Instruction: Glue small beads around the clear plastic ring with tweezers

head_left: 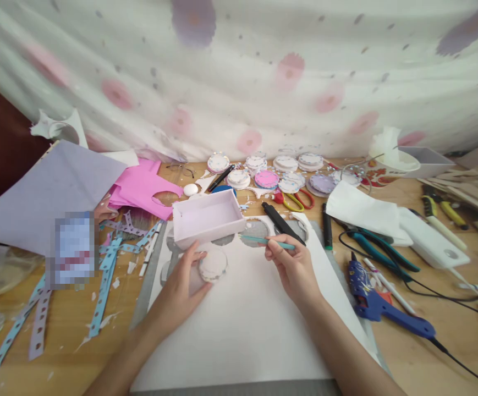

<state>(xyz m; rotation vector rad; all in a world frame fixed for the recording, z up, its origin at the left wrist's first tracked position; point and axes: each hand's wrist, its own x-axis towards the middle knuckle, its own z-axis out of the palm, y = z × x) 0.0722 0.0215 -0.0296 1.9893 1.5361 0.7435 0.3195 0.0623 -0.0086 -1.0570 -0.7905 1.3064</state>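
A: Head view, starting at the hands: the left hand point(183, 280) pinches a small round paper disc point(213, 264) by its edge, thumb and fingers closed on the rim, resting it on the white sheet point(242, 330). The right hand point(290, 267) is closed around a thin teal tool point(267, 240), its tip pointing left toward the disc.

B: How would that disc handle?

A: Light and flimsy, I'd judge, stiff enough to keep its shape but easy to crease. The rim is the safe place to hold it, since the face looks decorated. It's pale, whitish, with a faintly scalloped edge.

B: And around it?

A: Just beyond the disc sits an open white box point(208, 217). A black pen point(282, 221) lies far of the right hand. Right of the sheet lies a blue glue gun point(381, 305); far along the table, a row of similar finished discs point(263, 168). Left, blue punched strips point(106, 269) lie scattered.
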